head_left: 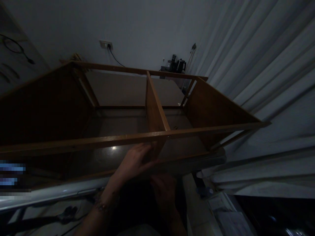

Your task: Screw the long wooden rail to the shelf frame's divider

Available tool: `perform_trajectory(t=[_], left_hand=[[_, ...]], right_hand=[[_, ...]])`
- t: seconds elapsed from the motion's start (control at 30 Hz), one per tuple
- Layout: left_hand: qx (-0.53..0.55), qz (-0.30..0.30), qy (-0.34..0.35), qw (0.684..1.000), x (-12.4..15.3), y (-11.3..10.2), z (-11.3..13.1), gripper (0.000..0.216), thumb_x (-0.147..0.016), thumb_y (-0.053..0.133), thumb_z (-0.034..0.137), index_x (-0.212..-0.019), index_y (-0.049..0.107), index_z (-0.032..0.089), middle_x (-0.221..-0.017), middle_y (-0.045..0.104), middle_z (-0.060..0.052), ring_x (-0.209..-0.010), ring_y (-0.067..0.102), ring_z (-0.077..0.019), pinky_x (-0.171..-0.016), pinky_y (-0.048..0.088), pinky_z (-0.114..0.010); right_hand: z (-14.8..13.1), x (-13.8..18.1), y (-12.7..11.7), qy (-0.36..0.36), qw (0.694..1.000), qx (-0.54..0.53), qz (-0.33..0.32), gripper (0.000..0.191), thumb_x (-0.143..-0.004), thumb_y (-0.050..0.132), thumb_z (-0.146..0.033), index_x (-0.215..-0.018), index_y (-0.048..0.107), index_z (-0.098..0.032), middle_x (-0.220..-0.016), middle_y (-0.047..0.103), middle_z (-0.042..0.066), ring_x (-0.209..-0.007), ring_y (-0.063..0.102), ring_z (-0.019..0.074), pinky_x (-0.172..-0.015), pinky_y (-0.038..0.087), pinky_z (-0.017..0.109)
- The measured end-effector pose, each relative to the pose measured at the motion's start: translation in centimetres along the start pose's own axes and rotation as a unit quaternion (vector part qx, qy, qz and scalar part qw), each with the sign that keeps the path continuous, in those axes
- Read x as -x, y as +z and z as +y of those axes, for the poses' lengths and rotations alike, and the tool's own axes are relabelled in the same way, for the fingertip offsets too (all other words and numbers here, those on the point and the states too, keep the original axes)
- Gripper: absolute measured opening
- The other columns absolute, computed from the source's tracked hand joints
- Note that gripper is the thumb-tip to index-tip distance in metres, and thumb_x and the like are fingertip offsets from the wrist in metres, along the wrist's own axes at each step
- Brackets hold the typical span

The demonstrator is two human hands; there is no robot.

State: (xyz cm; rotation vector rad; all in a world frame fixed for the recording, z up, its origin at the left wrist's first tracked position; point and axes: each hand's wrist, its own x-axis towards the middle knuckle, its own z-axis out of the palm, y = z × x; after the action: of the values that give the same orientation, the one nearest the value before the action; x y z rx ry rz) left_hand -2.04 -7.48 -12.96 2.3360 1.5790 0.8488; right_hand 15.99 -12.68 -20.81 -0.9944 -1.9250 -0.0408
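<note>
A wooden cabinet frame (110,140) with an open top stretches across the view. A wooden divider (156,108) splits its inside into a wider left and a narrower right compartment. My left hand (136,160) reaches just below the front rail, fingers stretched toward the lower front of the divider and thumb apart. Whether its fingertips touch the wood I cannot tell. My right hand (164,187) is lower and nearer to me, below the frame's front edge, dark and blurred. Its fingers are hard to make out, and nothing shows in it.
White curtains (246,65) hang along the right side. At the wall are a socket (105,44) with a plugged-in cord and a black kettle (181,65). A padded edge (211,157) lies under the frame's front right. A dark screen-like panel (278,216) is at the lower right.
</note>
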Motion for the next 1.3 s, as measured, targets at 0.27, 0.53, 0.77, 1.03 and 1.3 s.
perform_trajectory(t=[0.27,0.53,0.77,1.03,1.3], left_hand=[[-0.003,0.008,0.004,1.000,0.2,0.2,-0.2,0.037,-0.087,0.062,0.048,-0.106,0.061,0.017,-0.101,0.069,-0.009,-0.094,0.066,-0.0256,-0.081,0.054,-0.038],[0.013,0.004,0.000,1.000,0.0,0.0,0.0,0.039,-0.087,0.061,0.050,-0.107,0.061,0.017,-0.105,0.069,-0.010,-0.096,0.066,-0.0256,-0.082,0.053,-0.037],[0.011,-0.006,-0.007,1.000,0.1,0.0,0.0,0.037,-0.087,0.061,0.048,-0.107,0.062,0.017,-0.106,0.070,-0.010,-0.096,0.066,-0.0252,-0.083,0.053,-0.038],[0.021,-0.006,0.001,1.000,-0.1,-0.3,0.1,0.040,-0.088,0.061,0.047,-0.113,0.060,0.017,-0.113,0.069,-0.011,-0.105,0.065,-0.0276,-0.090,0.052,-0.042],[0.006,0.009,-0.001,1.000,0.0,-0.1,0.1,0.037,-0.087,0.059,0.051,-0.100,0.062,0.017,-0.097,0.070,-0.009,-0.089,0.066,-0.0245,-0.078,0.053,-0.036]], right_hand=[[0.7,-0.7,-0.9,-0.083,0.995,-0.013,-0.055,0.020,-0.100,0.049,-0.026,-0.109,0.066,-0.020,-0.088,0.074,0.002,-0.082,0.067,0.0167,-0.083,0.049,0.032],[0.9,-1.4,-1.3,-0.087,0.993,-0.044,-0.067,0.019,-0.098,0.053,-0.022,-0.110,0.068,-0.021,-0.086,0.074,0.002,-0.078,0.066,0.0158,-0.075,0.053,0.030],[-0.5,-0.7,0.3,0.038,0.994,-0.101,-0.001,0.017,-0.097,0.054,-0.025,-0.094,0.070,-0.022,-0.080,0.071,0.003,-0.074,0.066,0.0162,-0.070,0.055,0.030],[-1.8,-0.4,0.2,0.192,0.961,-0.198,-0.010,0.027,-0.099,0.045,-0.023,-0.093,0.071,-0.021,-0.081,0.071,0.005,-0.076,0.068,0.0162,-0.068,0.056,0.026],[-1.8,0.4,0.3,0.255,0.946,-0.198,0.013,0.021,-0.099,0.047,-0.026,-0.108,0.066,-0.022,-0.086,0.073,0.003,-0.073,0.071,0.0141,-0.067,0.056,0.022]])
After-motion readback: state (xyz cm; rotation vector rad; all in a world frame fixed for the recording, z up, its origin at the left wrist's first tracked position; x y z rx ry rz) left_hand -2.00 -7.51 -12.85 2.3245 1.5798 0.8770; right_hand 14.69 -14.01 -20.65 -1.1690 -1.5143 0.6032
